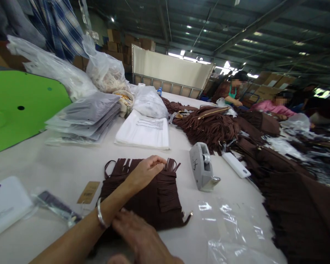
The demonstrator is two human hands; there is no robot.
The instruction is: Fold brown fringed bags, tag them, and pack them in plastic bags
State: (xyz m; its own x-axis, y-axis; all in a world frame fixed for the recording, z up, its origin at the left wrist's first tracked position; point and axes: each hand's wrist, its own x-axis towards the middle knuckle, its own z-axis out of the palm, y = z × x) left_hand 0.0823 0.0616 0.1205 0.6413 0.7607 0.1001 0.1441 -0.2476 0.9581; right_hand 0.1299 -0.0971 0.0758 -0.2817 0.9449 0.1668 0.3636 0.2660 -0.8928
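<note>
A dark brown fringed piece (pixel 151 198), like a bag, lies flat on the pale table, its loose strips at the upper edge. My left hand (pixel 152 167), with a silver bangle on its wrist, reaches across it and pinches at strips near the upper edge; the fingertips are partly hidden. My right hand (pixel 140 233) lies low over the near edge of the piece, fingers stretched out and slightly blurred. Beside the piece on the left is a brown paper tag (pixel 88 192). A gray tape dispenser (pixel 202 167) stands to its right.
Clear plastic bags (pixel 231 227) lie at the lower right. Brown fringed pieces (pixel 211 124) are heaped behind and right. White sheets (pixel 144 130), wrapped gray packs (pixel 85 110), a white phone (pixel 8 205) and a green board (pixel 24 106) are around. Two people (pixel 232 90) work farther back.
</note>
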